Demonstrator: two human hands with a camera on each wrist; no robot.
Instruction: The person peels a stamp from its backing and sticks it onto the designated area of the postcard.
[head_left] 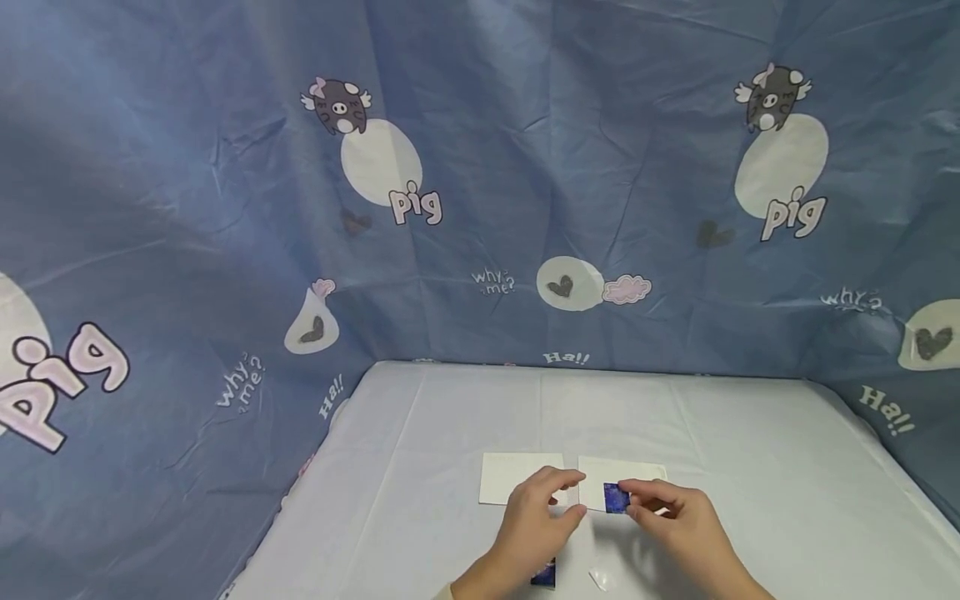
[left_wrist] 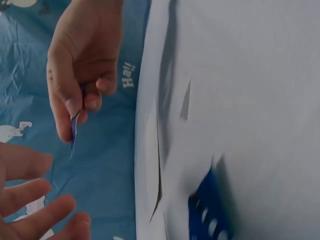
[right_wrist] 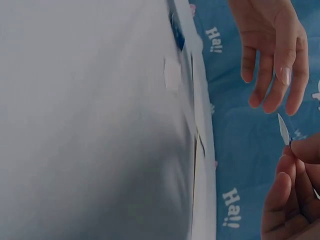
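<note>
My right hand [head_left: 671, 512] pinches a small square blue-purple piece [head_left: 617, 498] between thumb and fingertips, raised above the table. Seen from the left wrist, that piece [left_wrist: 74, 132] is thin and nearly edge-on; its pale back [right_wrist: 284, 130] shows in the right wrist view. Facing it, my left hand [head_left: 536, 512] hovers with thumb and fingers apart, holding nothing visible. In the right wrist view the left hand's fingers [right_wrist: 275, 65] hang extended and spread. Beyond the hands lie two white rectangular cards, one at left [head_left: 502, 477] and one at right [head_left: 637, 469], partly covered by the hands.
Another dark blue piece [head_left: 545, 575] is on the white-covered table [head_left: 420, 433], partly behind my left wrist. A small white scrap [head_left: 600, 578] lies between my forearms. Blue printed fabric [head_left: 465, 333] hangs behind and along the sides of the table.
</note>
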